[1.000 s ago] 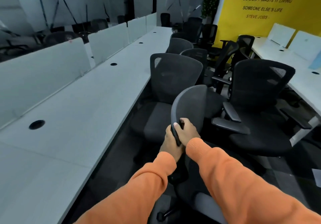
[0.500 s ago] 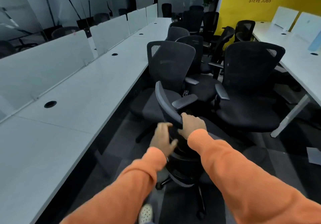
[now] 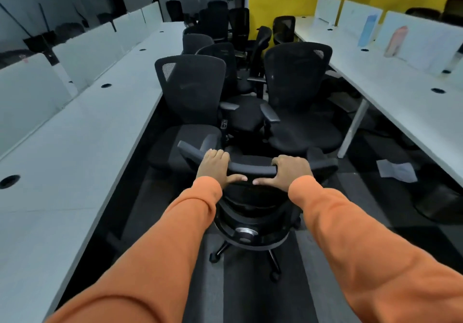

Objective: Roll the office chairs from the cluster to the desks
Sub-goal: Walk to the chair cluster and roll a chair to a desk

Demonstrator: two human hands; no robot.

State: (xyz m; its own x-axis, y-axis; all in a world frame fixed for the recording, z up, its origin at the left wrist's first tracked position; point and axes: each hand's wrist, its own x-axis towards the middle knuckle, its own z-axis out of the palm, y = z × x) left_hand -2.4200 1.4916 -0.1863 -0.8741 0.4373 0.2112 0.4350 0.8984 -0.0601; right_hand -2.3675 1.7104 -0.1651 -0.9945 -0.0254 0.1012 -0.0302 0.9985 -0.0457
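The chair (image 3: 250, 205) is held by the top rail of its back, straight ahead of and below the person, in the aisle between the left bench (image 3: 75, 134) and the right bench (image 3: 400, 92). The left hand (image 3: 215, 166) is wrapped over the rail left of centre, with the fingers (image 3: 215, 153) curled over the far side and the thumb laid along the near face. The right hand (image 3: 292, 169) is set the same way right of centre. Both hands are thus closed on the rail, and the thumb tips are brought near each other but kept apart.

The rail's long axis is laid across the aisle, square to both arms, so neither hand is nearer to it. The seat is turned away from the person, toward the cluster (image 3: 298, 84), which is packed just beyond it. The armrests are seen jutting out past each hand.

The chair is judged to be already drawn out of the cluster but not yet parked. The left bench edge is judged the closer one, on the left hand's side. A turn toward it would probably be led by a pull from that hand and a push from the right. A sheet (image 3: 395, 171) is seen lying on the floor toward the right bench, where a caster could be caught.
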